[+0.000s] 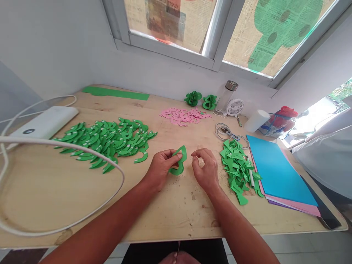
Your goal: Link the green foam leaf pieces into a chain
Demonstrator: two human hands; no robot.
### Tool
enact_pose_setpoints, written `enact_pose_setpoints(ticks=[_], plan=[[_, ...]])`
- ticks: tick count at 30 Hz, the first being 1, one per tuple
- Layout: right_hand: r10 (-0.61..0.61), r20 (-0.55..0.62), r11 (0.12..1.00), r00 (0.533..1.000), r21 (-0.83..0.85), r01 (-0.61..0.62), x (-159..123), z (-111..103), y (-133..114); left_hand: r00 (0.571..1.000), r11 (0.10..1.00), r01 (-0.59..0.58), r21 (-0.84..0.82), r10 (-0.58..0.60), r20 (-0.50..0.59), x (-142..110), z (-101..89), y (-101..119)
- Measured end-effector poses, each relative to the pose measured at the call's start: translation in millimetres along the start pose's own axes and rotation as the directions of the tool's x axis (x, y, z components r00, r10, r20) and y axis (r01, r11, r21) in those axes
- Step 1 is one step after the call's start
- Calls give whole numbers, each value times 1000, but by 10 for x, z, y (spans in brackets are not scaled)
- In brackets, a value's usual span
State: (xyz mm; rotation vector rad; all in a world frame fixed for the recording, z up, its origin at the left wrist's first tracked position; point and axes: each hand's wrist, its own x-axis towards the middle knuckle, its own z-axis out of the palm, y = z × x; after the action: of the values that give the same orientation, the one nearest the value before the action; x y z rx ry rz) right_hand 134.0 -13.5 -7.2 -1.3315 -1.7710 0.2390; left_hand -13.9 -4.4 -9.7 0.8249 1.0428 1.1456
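Observation:
My left hand point(162, 165) pinches a curved green paper cutout point(180, 169) between thumb and fingers, just above the table. To its right, my right hand point(205, 167) is curled, thumb and index fingertips close together; whatever they hold, if anything, is too small to make out. On the left lies a large heap of curved green paper pieces point(110, 141), many with small pale patches at their ends. Beside my right hand is a pile of green paper scraps point(236, 165), with a white pen point(251, 176) on it.
Pink paper cutouts point(185, 116) and two green paper balls point(193, 98) are at the back. Nearby stand a bottle point(227, 97), a small fan point(235, 107) and a white roll point(257, 121). Coloured sheets point(280, 168) lie right. A white cable point(90, 148) loops across the left foreground.

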Motion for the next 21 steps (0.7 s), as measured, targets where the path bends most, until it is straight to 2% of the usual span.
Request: enact_pose_setpoints(ticks=[2, 5, 10, 13, 21], plan=[[19, 15, 998, 1000, 60, -20, 5, 1, -6, 1000, 1000, -4, -7, 4, 7, -5, 2, 4], [110, 43, 975, 993, 189, -116, 16, 6, -24, 999, 1000, -16, 17, 16, 31, -14, 10, 13], [259, 231, 874, 938, 357, -330, 31, 21, -45, 996, 985, -83, 154, 76, 49, -19, 23, 13], [314, 238, 836, 919, 389, -387, 33, 32, -53, 992, 967, -124, 223, 112, 64, -25, 31, 5], [369, 220, 808, 903, 404, -429, 36, 54, -58, 980, 941, -196, 276, 174, 101, -49, 52, -6]])
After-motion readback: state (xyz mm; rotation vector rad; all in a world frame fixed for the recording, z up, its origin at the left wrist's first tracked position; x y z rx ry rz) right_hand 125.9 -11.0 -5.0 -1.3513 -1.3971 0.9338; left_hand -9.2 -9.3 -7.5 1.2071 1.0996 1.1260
